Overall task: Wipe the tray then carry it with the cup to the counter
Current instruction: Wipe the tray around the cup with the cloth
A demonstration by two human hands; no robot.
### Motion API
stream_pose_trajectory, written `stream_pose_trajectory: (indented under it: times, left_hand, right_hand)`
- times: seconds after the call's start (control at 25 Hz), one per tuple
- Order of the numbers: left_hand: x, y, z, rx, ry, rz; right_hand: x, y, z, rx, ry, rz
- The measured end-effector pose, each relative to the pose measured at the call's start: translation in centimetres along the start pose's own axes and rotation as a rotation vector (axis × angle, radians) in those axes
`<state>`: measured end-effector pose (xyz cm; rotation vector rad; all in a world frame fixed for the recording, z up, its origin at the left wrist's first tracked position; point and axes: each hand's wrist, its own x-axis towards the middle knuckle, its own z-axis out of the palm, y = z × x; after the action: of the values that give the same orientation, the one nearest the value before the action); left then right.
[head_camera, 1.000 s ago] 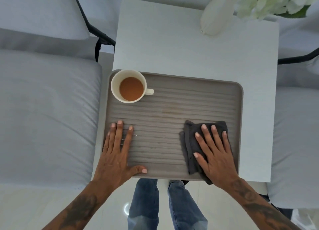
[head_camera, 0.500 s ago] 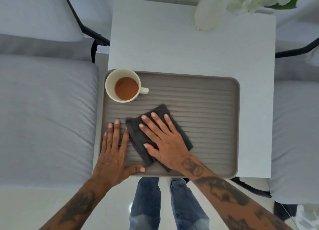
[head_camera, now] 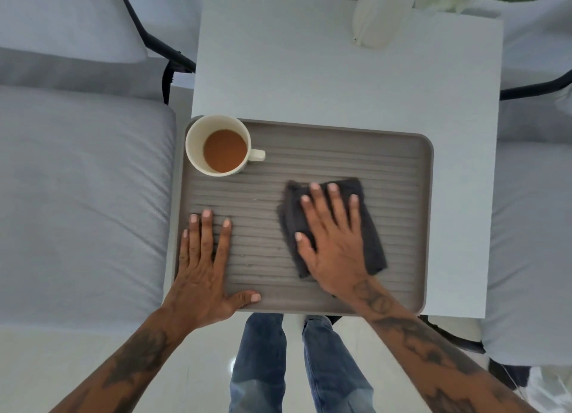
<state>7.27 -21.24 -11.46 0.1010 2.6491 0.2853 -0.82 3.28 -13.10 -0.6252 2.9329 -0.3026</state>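
A grey ribbed tray lies on the near part of a small white table. A white cup with brown drink stands upright in the tray's far left corner, its handle pointing right. My left hand lies flat on the tray's near left part, fingers spread, thumb along the near rim. My right hand presses flat on a folded dark grey cloth in the middle of the tray, right of centre.
A white vase with pale flowers stands at the table's far edge. Grey cushioned seats with black frames flank the table on both sides. My legs in jeans stand at the table's near edge on a pale floor.
My right hand slid the cloth from the tray's near right to its left-centre, then back to the right and a little farther away. My left hand stayed put on the tray.
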Motion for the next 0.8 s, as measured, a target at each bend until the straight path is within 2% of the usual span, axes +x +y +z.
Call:
stream_pose_trajectory:
  times: [0.12,0.24,0.4,0.52,0.64,0.8]
  left_hand:
    - [0.0,0.2,-0.1,0.01,-0.014,-0.011]
    - [0.0,0.3,-0.4,0.002,-0.028,-0.018]
    - [0.0,0.3,-0.5,-0.012,-0.024,-0.017]
    - [0.0,0.2,-0.4,-0.008,-0.015,-0.013]
    - [0.0,0.2,-0.2,0.0,-0.015,-0.015]
    - [-0.1,0.3,-0.3,0.012,-0.032,-0.029]
  right_hand:
    - [1.8,-4.2,0.9,0.081,-0.014,-0.13]
    - [1.8,-2.0,0.4,0.075,-0.016,-0.18]
    - [-1.4,6.6,-2.0,-0.024,-0.027,0.016]
    - [-2.7,8.5,-2.3,-0.057,-0.014,0.169]
    - [-0.2,4.5,-1.2,-0.037,0.011,0.23]
    - [4.2,-3.2,0.3,0.09,-0.005,-0.036]
